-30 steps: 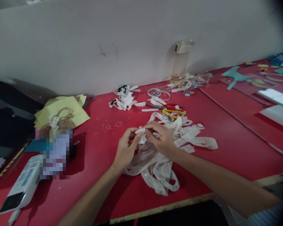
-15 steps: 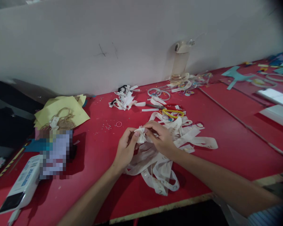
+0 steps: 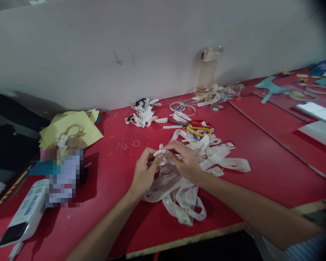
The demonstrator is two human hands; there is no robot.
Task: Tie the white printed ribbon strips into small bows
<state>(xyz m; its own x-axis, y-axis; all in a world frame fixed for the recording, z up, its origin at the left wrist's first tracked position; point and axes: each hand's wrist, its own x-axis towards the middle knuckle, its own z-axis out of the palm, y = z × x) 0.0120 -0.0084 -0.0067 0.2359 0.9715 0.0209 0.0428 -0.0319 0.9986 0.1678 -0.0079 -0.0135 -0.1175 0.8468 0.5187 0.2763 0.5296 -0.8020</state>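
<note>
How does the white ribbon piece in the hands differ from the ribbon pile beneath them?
The ribbon piece is small and tightly bunched; the ribbon pile spreads in long, loose loops. The piece is held up between the left hand and right hand, while the pile lies on the red table. The pile shows printed lettering; I can't make any out on the piece. Both are whitish.

Gathered white fabric ribbon piece (image 3: pixel 159 152): no longer shows the spread, pleated face of a moment ago; now looks narrower, with a small tip poking up.
Side toward the small round pink band (image 3: pixel 137 143): now a slim fold.
Left hand (image 3: pixel 142 174): thumb tip slightly farther from the pink band.
</note>
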